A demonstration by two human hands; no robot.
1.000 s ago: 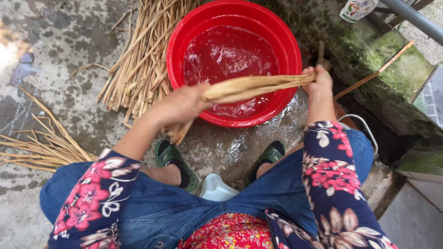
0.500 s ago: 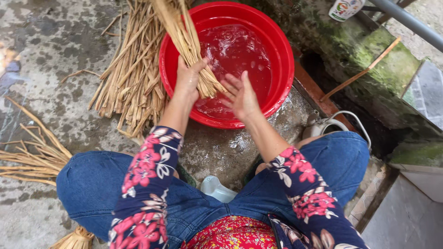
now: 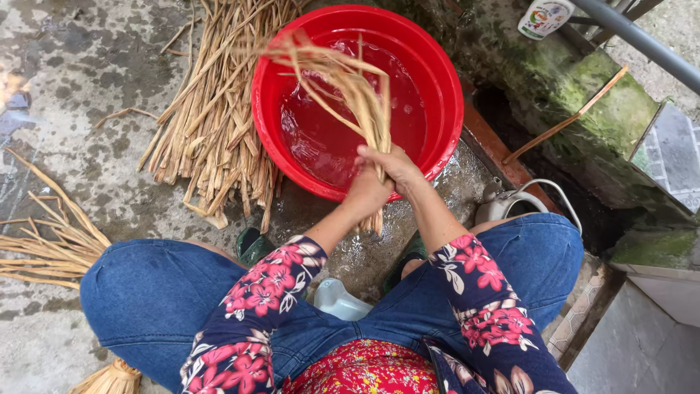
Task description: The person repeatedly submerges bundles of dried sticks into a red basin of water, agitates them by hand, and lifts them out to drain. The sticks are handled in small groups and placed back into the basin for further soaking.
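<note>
Over the near rim of the basin: both of my hands meet, clamped together around one bundle of straw-coloured strips.
Left hand (image 3: 367, 193): closed around the lower part of the bundle, knuckles toward the camera, just in front of the basin's near edge.
Right hand (image 3: 394, 166): wrapped over the same bundle, touching my left hand, fingers curled shut on the strips.
Bundle of strips (image 3: 350, 87): gripped near its lower end; the long part fans upward and leftward over the water, blurred at the tips; a short stub pokes out below my hands toward the wet ground.
Red basin (image 3: 445, 95): round plastic tub, holding water, standing on the concrete floor directly ahead of my knees.
Loose strips (image 3: 211, 124): a heap lying flat on the floor just left of the basin, its ends touching the basin's side.
Second heap (image 3: 44, 248): more strips at the far left, beside my left knee, well apart from the basin.
Concrete floor (image 3: 87, 87): grey, mottled, wet around the basin.
Sleeves and jeans: dark floral sleeves (image 3: 262, 306) cover my forearms; blue jeans cover both bent knees.
White bottle (image 3: 543, 16): upper right, resting on a mossy ledge (image 3: 612, 109) beyond the basin.
</note>
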